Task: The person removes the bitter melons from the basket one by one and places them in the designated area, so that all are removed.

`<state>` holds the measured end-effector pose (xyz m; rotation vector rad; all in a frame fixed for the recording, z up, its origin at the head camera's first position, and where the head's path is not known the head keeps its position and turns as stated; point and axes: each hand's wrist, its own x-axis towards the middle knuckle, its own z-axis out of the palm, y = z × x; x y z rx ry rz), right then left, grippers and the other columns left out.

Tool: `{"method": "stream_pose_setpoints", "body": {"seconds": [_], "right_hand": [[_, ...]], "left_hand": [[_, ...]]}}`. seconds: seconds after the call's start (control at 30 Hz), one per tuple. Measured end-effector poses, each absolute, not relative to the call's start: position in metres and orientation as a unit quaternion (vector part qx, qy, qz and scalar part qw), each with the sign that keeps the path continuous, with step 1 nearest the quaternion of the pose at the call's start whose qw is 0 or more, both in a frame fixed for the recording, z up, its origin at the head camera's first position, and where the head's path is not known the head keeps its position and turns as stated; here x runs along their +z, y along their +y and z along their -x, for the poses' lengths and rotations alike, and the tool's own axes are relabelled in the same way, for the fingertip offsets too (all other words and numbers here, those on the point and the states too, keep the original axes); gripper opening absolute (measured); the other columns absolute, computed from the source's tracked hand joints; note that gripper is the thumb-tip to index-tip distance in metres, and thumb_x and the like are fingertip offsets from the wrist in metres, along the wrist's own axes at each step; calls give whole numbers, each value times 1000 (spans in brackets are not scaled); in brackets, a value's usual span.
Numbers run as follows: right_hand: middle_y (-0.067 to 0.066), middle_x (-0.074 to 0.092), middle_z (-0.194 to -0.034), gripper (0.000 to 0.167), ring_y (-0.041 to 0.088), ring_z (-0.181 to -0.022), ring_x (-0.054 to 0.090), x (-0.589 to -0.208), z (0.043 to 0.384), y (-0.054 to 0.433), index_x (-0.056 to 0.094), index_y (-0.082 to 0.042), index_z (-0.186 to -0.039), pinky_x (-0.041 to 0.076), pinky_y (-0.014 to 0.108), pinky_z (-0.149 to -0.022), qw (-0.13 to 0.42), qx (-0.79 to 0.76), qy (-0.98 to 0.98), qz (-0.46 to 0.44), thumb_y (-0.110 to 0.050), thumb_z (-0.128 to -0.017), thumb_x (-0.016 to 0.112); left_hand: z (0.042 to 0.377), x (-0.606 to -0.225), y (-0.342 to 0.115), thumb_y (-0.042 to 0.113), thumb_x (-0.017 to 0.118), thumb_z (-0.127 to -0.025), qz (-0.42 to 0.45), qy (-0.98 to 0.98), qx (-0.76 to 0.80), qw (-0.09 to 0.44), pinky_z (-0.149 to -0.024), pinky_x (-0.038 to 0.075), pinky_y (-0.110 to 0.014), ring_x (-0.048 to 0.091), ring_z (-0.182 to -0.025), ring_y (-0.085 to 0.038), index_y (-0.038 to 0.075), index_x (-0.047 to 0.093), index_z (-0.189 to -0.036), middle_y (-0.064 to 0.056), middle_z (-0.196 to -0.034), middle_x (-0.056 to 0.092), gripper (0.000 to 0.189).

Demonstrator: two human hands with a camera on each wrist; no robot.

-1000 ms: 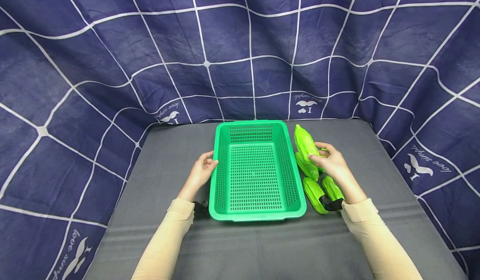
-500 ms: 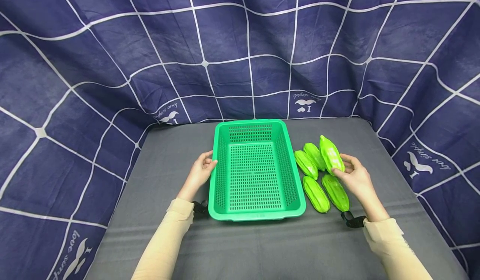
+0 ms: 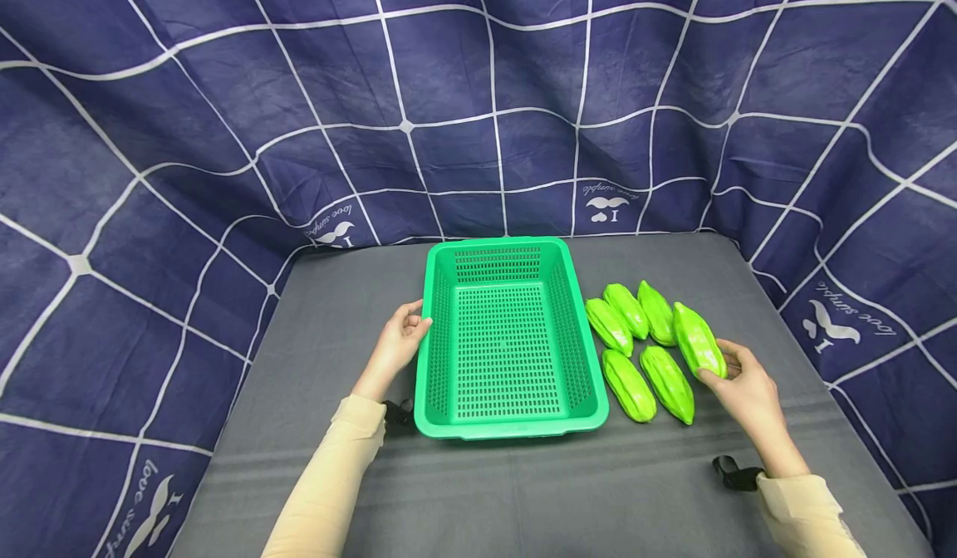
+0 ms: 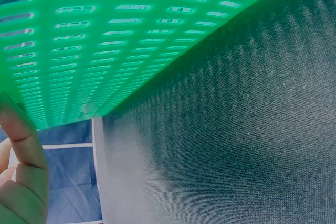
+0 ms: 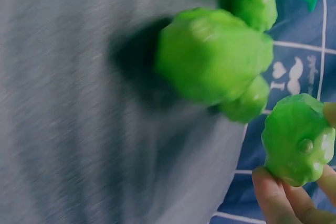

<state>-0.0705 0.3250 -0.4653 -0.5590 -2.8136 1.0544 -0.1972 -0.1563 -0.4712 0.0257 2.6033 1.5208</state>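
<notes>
My left hand grips the left rim of a green plastic basket, thumb at the rim. In the left wrist view its bent fingers lie against the slotted outer wall. To the right of the basket, my right hand holds a light green, ridged bitter melon between thumb and fingers. The right wrist view shows that bitter melon end-on in the fingertips; whether it touches the table is unclear. Several other bitter melons lie in two loose rows between basket and hand.
Grey cloth covers the table. A dark blue curtain with white grid lines hangs behind it and along both sides. Inside the basket, the slotted floor shows bare. A black strap hangs at the right wrist.
My right hand has carried the bitter melon from beside the basket's right rim rightward and nearer, uncovering the other bitter melons. The left hand stays at the basket rim.
</notes>
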Motion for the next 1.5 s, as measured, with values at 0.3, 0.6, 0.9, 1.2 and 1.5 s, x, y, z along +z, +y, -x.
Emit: {"method": "stream_pose_setpoints", "body": {"seconds": [0.3,0.6,0.9,1.2,1.5], "right_hand": [[36,52,-129,63,48,-111,57,-478,53,340,40,10,-141,43,39,-75,24,329,-923,200,-15,-89,67],[37,53,-129,63,49,-111,56,-489,42,342,40,10,-140,44,44,-77,-6,326,-924,200,-13,-88,67],[36,55,-127,63,50,-112,57,-497,37,339,41,10,-139,46,44,-79,-23,320,-932,168,-17,-88,69],[38,52,-125,62,49,-108,54,-502,41,329,40,11,-138,43,57,-83,-21,315,-933,172,-10,-86,67],[37,49,-128,62,50,-111,51,-502,43,327,39,10,-141,42,59,-86,-27,324,-932,161,-11,-89,64]], "left_hand": [[197,-472,-158,22,54,-103,-10,858,509,68,-90,50,-45,63,-106,-33,6,39,-149,-21,-115,61,51],[198,-471,-157,22,53,-104,-9,857,510,72,-88,50,-43,63,-106,-33,6,38,-150,-21,-115,61,51],[198,-472,-156,21,54,-103,-6,858,509,66,-85,50,-40,64,-102,-32,5,39,-149,-21,-113,62,51],[197,-470,-156,22,54,-103,-7,855,514,68,-86,49,-41,63,-104,-32,6,39,-149,-21,-115,61,51],[196,-470,-156,23,54,-103,-5,856,511,71,-90,49,-44,63,-105,-31,7,39,-150,-20,-115,61,51]]}}
